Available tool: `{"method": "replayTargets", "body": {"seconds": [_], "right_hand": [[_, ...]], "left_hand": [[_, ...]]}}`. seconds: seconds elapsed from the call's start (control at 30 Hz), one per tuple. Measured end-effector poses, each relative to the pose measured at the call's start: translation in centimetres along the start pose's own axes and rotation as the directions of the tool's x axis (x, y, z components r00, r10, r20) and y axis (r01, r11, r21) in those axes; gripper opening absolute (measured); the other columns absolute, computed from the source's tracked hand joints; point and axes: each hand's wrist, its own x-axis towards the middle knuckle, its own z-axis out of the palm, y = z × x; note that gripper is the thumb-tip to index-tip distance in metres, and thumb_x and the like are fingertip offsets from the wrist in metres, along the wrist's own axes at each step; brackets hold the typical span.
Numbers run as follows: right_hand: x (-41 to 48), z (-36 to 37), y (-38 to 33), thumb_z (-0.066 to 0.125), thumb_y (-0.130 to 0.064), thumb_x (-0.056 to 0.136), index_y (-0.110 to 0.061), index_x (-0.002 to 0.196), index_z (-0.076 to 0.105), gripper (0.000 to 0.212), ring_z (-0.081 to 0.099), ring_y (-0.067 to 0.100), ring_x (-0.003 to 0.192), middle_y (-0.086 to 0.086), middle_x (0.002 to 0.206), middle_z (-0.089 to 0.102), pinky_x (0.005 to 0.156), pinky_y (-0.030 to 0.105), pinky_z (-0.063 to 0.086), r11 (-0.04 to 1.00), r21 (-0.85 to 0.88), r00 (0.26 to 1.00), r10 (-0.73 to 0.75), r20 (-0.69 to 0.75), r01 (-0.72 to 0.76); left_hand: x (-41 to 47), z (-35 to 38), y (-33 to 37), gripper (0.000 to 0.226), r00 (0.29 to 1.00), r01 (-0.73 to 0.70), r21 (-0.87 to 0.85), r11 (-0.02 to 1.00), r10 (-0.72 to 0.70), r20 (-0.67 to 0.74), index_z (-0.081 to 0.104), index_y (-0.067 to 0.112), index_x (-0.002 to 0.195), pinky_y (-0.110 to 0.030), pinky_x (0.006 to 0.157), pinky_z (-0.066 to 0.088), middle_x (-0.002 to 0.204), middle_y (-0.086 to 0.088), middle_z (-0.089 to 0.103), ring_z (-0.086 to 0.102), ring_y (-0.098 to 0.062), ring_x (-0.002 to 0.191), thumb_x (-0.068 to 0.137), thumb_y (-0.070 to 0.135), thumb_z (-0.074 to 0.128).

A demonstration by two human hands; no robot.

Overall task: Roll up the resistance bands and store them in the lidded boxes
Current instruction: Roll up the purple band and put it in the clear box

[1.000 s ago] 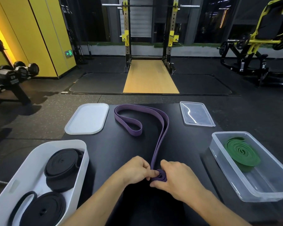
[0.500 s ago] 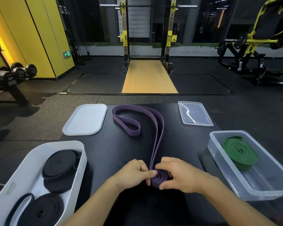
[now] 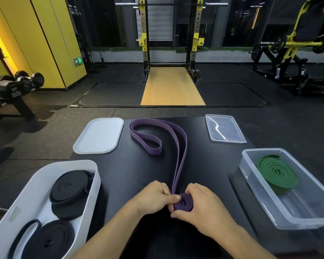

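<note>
A purple resistance band lies on the black table, its near end wound into a small coil. My left hand pinches the coil from the left with thumb and fingers. My right hand curls round it from the right. The band's loose part runs away from me and loops to the far left. A white box at the near left holds two rolled black bands. A clear box at the right holds a rolled green band.
A white lid lies at the table's far left, a clear lid at the far right. Beyond the table are a squat rack, a dumbbell rack on the left and a yellow machine on the right.
The purple coil has grown by a turn or so between my hands, and the loose part has been drawn a little toward me.
</note>
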Motion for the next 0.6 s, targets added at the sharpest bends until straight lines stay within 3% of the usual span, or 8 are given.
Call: {"method": "replayTargets", "body": {"seconds": [0.17,0.33,0.47,0.6], "right_hand": [[1.4,-0.6,1.3,0.075,-0.069,0.073,-0.028,0.092,0.054,0.05,0.05,0.008,0.086,-0.011,0.09,0.051,0.075,0.023,0.043,0.984,-0.043,0.983,-0.17,0.067,0.173],[2.3,-1.4,2.6,0.076,-0.055,0.082,-0.029,0.119,0.061,0.048,0.045,0.005,0.1,-0.015,0.103,0.052,0.092,0.022,0.042,0.936,-0.028,0.918,-0.337,0.21,0.35],[2.1,-1.4,2.9,0.078,-0.047,0.084,-0.041,0.119,0.056,0.042,0.044,0.0,0.105,-0.021,0.106,0.052,0.092,0.016,0.038,0.929,0.081,0.906,-0.369,0.209,0.36],[1.8,-0.5,3.3,0.076,-0.052,0.082,-0.04,0.125,0.057,0.048,0.046,0.005,0.108,-0.023,0.111,0.053,0.095,0.019,0.041,0.939,0.119,0.93,-0.337,0.148,0.322]], "left_hand": [[-0.4,0.2,-0.6,0.041,0.998,-0.053,0.0,0.999,0.053,-0.027,0.076,0.024,0.062,-0.016,0.084,0.043,0.075,0.019,0.056,0.057,0.005,0.074,0.095,0.047,0.069],[-0.5,0.4,-0.7,0.053,0.992,-0.077,0.015,0.997,0.078,-0.094,0.069,0.019,0.062,-0.011,0.075,0.039,0.077,0.012,0.061,0.057,0.003,0.072,0.104,0.048,0.053],[-0.7,0.7,-0.6,0.051,0.996,-0.041,0.019,0.999,0.042,-0.074,0.063,0.024,0.059,-0.01,0.073,0.038,0.075,0.021,0.057,0.055,0.006,0.068,0.097,0.058,0.06],[-0.2,0.8,-0.7,0.045,0.997,-0.025,0.043,0.999,0.027,-0.069,0.059,0.025,0.054,-0.021,0.072,0.047,0.07,0.021,0.057,0.054,0.002,0.063,0.084,0.052,0.079]]}}
